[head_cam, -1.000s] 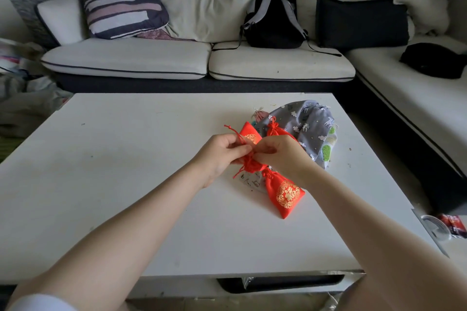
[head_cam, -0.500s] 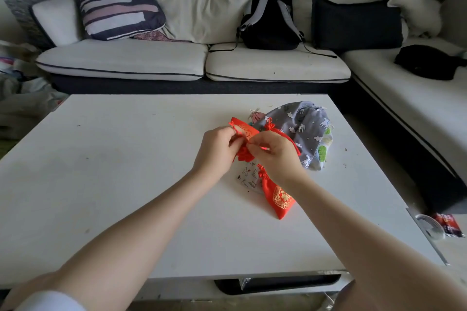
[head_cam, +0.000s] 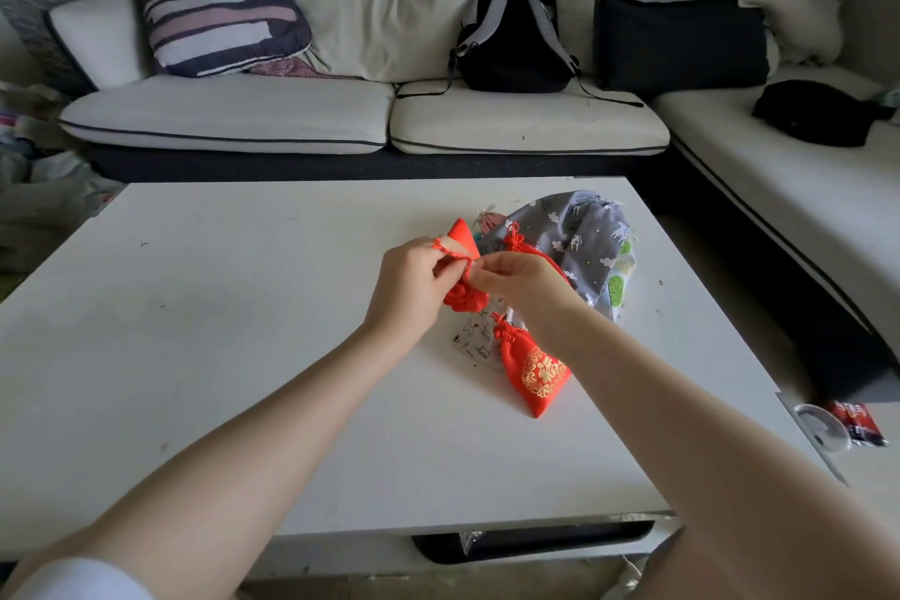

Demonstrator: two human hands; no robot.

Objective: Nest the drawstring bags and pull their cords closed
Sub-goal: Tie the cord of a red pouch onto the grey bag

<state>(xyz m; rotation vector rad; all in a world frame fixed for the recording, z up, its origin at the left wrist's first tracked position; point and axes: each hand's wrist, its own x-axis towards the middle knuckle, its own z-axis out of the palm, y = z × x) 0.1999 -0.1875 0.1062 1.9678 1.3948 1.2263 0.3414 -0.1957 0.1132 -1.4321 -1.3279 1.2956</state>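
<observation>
1. Just in front of the grey printed bag (head_cam: 579,234), both hands meet over the worktop (head_cam: 243,307) and work on one small red bag (head_cam: 465,300), held a little above the surface — lifted, I judge, so its mouth can gather freely as the cord is drawn.

2. Left hand (head_cam: 414,283) grips the bunched red bag from the left, its fingers (head_cam: 445,268) curled round the gathered cloth. A loop of red cord (head_cam: 450,250) runs over the top of those fingers, and a red fabric corner sticks up behind them.

3. Right hand (head_cam: 521,280) comes in from the right, its thumb and forefinger pinching the cord right beside the left hand. The other fingers are loosely curled. Holding the bag with one hand and the cord with the other is how a drawstring gets pulled shut.

4. Both forearms reach forward from the near edge of the worktop and converge, wrists slightly bent toward each other.

5. A second red bag (head_cam: 533,373) with gold embroidery lies flat on the worktop nearer the person than the grey bag, partly under the right forearm — its mouth already looks cinched. It rests on a pale printed bag (head_cam: 475,336).

6. Whether another bag sits inside the held one cannot be told — the cloth hides it.
</observation>
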